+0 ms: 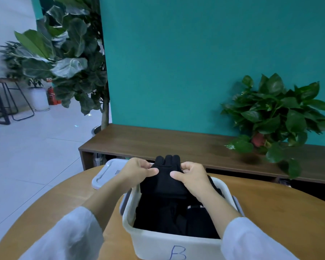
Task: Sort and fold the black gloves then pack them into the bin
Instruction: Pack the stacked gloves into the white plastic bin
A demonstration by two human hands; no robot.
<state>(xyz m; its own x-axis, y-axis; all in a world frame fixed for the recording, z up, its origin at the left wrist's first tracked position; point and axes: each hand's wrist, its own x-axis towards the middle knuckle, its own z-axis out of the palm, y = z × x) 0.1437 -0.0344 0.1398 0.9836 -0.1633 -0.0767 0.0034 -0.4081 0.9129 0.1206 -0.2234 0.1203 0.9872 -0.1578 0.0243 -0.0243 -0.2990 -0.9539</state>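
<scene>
Holding one black glove (164, 182) above the bin (158, 241): left hand (137, 170) and right hand (191, 175) pinch its sides. Fingertips point away; bin lies directly beneath.

Teal wall (176, 62), low wooden bench (158, 141), pale tiled floor (36, 147), potted plants (276, 113)

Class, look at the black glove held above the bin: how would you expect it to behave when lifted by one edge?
The black glove probably flops: it sags between the left hand and right hand pinching it. It seems light, since fingertips alone carry it. Its soft fabric looks unlikely to slip or break if dropped into the bin.
</scene>
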